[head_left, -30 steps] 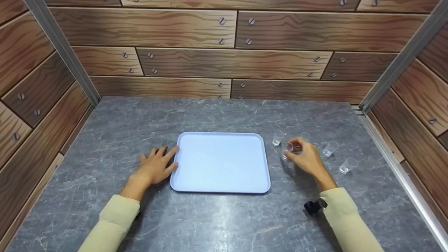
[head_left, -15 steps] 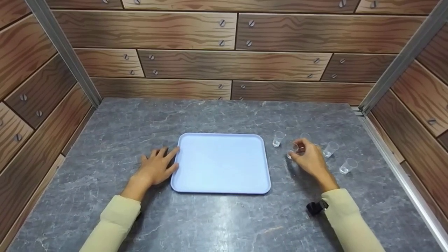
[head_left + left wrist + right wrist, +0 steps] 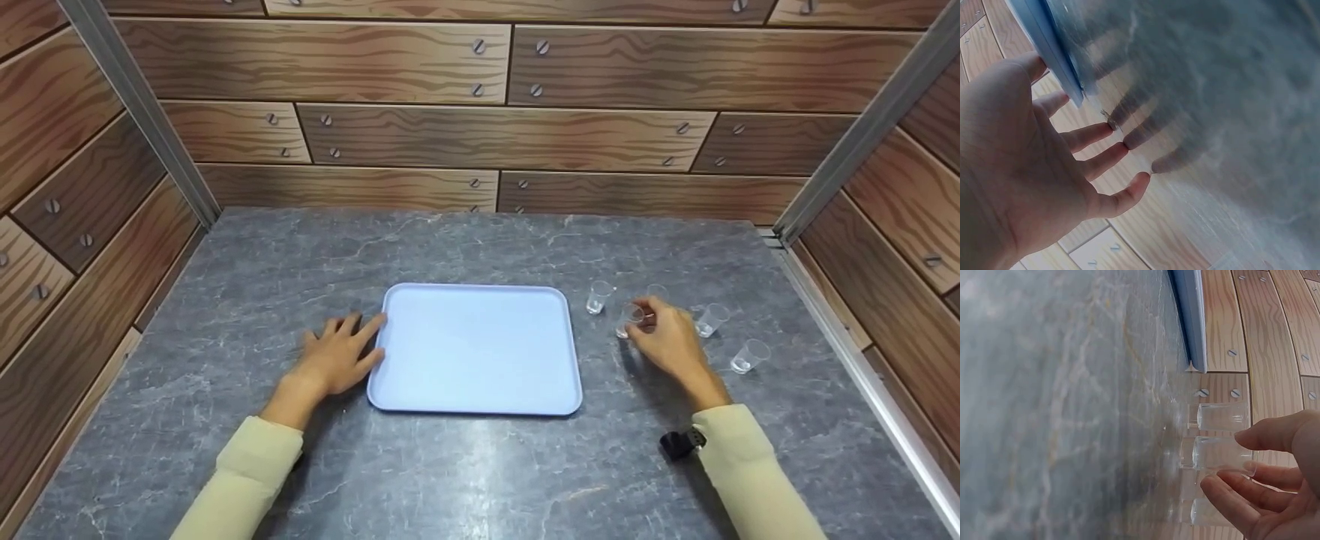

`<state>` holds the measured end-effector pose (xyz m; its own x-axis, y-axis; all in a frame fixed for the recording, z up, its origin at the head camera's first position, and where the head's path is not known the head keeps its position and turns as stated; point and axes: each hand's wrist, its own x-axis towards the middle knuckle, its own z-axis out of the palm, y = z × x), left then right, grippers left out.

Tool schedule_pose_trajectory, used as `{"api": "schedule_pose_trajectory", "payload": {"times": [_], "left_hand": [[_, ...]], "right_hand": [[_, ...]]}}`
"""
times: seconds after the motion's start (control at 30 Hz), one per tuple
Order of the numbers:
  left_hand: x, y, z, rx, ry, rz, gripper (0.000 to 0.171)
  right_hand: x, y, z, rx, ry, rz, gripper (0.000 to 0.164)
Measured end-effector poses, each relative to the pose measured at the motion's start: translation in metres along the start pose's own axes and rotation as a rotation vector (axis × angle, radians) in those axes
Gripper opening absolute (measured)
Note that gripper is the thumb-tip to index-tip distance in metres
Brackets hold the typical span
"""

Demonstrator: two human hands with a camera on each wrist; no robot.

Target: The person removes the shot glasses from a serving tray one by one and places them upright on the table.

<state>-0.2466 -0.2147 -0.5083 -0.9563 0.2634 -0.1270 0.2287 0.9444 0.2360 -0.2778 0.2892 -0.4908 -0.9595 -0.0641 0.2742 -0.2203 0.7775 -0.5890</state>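
Note:
At the right of the head view, my right hand (image 3: 667,337) pinches a small clear shot glass (image 3: 624,327) between thumb and fingers. In the right wrist view this shot glass (image 3: 1219,454) stands upright at the tabletop, the thumb at its rim. Another shot glass (image 3: 598,298) stands to its left, and one (image 3: 657,291) is partly hidden behind the hand. Two more, a shot glass (image 3: 712,320) and a shot glass (image 3: 750,356), are to the right. My left hand (image 3: 334,360) lies with fingers spread, thumb and index finger touching the left rim of a light blue tray (image 3: 377,375).
The grey marbled table (image 3: 465,472) extends around the tray. Wood-patterned walls (image 3: 420,135) enclose it at the back and sides. A metal rail (image 3: 862,382) runs along the right edge. Something black (image 3: 681,444) is strapped at the right cuff.
Over the first half second my right hand shifted slightly right, with the shot glass between its fingers. Since then it has hardly moved. The left hand stays at the tray.

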Motion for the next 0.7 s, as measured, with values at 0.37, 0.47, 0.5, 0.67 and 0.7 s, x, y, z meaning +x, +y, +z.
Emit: {"api": "schedule_pose_trajectory", "payload": {"times": [0.37,0.47,0.5,0.67,0.7], "left_hand": [[0.002,-0.001,0.003,-0.008,-0.002,-0.004,0.061],[0.003,-0.002,0.002,-0.011,0.001,-0.001,0.061],[0.003,-0.003,0.001,-0.009,0.002,0.001,0.061],[0.003,-0.006,-0.002,-0.002,0.003,0.007,0.061],[0.003,-0.006,-0.002,-0.001,0.003,0.007,0.061]], "right_hand": [[0.001,-0.014,-0.032,0.088,0.041,-0.061,0.038],[0.0,-0.013,-0.037,0.094,0.0,-0.083,0.041],[-0.001,-0.013,-0.038,0.091,-0.029,-0.087,0.043],[-0.003,-0.008,-0.04,0.075,-0.163,-0.097,0.052],[-0.002,-0.007,-0.04,0.077,-0.174,-0.102,0.053]]}}
